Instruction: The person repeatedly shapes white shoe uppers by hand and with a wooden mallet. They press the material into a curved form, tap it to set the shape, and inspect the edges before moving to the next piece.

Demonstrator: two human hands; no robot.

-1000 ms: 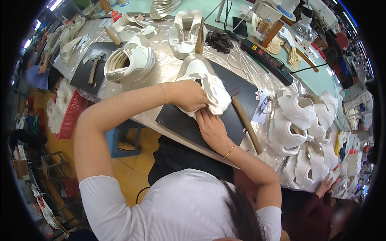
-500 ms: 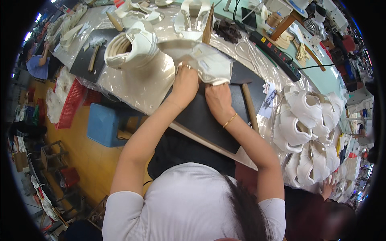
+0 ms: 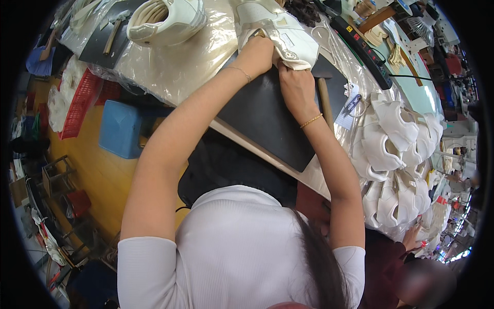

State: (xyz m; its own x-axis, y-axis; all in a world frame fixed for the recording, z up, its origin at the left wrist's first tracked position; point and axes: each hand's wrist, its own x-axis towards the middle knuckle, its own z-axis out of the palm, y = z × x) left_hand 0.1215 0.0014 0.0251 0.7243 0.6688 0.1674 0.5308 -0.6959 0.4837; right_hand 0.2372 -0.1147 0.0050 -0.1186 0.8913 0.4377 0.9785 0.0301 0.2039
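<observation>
White and beige shoe upper, glossy in places, is held above the far part of a flat black mat; whether it touches the mat cannot be told. The left hand is curled closed on the left part of the upper, beside its opening, with most of its fingertips hidden. The right hand is also closed, its bent fingers gripping the near edge, just right of the left hand.

Right of the right hand, a wooden-handled hammer lies partly on the mat. Farther right, a white paper slip rests near a pile of white shoe uppers. Far right of the held upper runs a long black power strip.

To the left, a cream and white shoe piece with a ribbed inside stands on the plastic-covered surface. Beyond it, a second hammer lies on another black mat. Off the surface, at left, are a red plastic basket and a blue stool.
</observation>
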